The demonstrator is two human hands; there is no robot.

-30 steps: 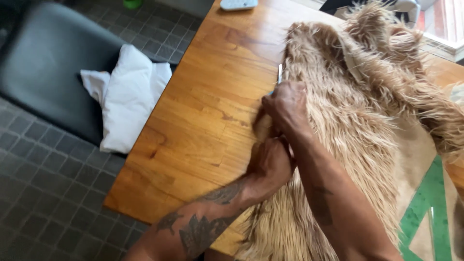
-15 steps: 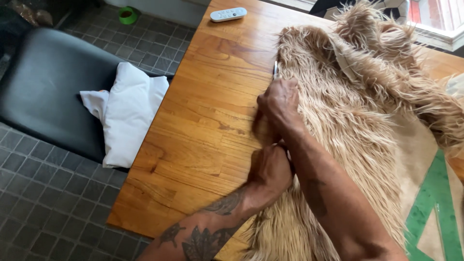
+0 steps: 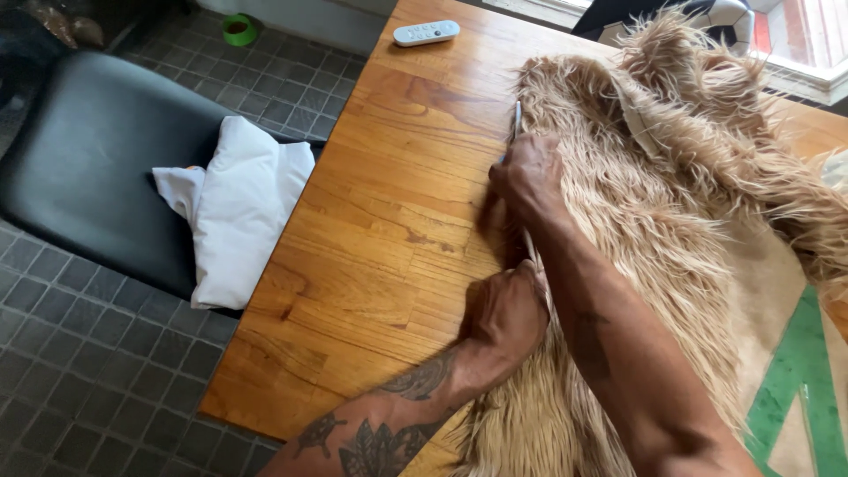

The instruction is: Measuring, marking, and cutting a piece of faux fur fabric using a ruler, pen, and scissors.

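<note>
Grey tiled floor (image 3: 79, 371), probably sunlit.

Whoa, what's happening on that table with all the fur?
A person is working along the edge of a long-haired tan fur piece spread over a wooden table. The right hand grips a thin metal tool, its tip pointing along the fur's edge. The left hand pinches that edge nearer the body. A white remote lies at the table's far end; a white pillow sits on the black seat.

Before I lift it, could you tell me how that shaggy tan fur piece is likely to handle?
The fur piece will probably be floppy: it lies in soft folds across the wooden table. Its long pile looks slippery to grip. It is likely bulky, since it spreads past the table's near edge.
</note>
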